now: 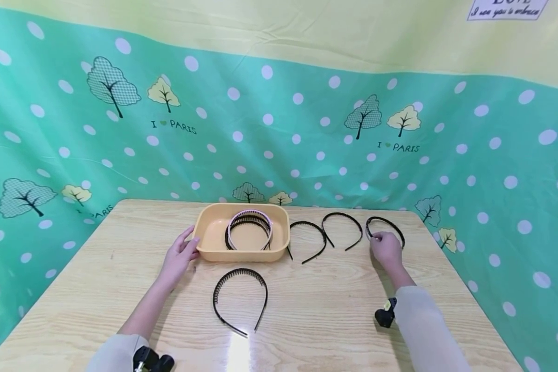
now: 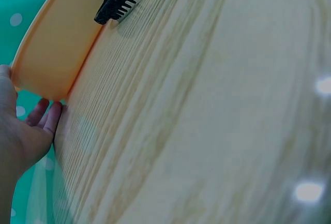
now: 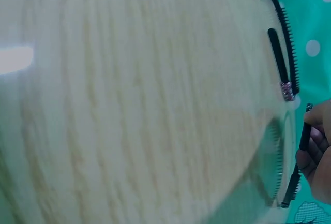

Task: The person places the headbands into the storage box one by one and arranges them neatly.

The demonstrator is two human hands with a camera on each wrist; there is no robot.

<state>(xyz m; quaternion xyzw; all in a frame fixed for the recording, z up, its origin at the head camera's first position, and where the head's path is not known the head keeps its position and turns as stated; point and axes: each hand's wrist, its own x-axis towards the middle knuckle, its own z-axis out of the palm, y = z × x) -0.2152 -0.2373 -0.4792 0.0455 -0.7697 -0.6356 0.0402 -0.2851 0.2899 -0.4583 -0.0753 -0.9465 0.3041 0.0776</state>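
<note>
At the left end of a yellow-orange plastic tray (image 1: 203, 253), my left hand (image 1: 179, 253) rests its fingers against the outer wall. In the left wrist view, fingertips (image 2: 54, 110) touch low on the tray's end. Inside the tray lie a pale purple headband (image 1: 230, 235) and dark toothed ones. My right hand (image 1: 387, 249) pinches one side of a black headband (image 1: 392, 225) near the table's far right corner. The right wrist view shows the thumb and fingers on its dark band (image 3: 305, 137); part of it is hidden by the hand.
Two black headbands, one nearer the tray (image 1: 320, 251) and one beside it (image 1: 341, 213), lie between tray and right hand. Another black toothed headband (image 1: 217, 285) lies in front of the tray. A polka-dot curtain (image 1: 297, 139) hangs behind the wooden table (image 1: 325, 315).
</note>
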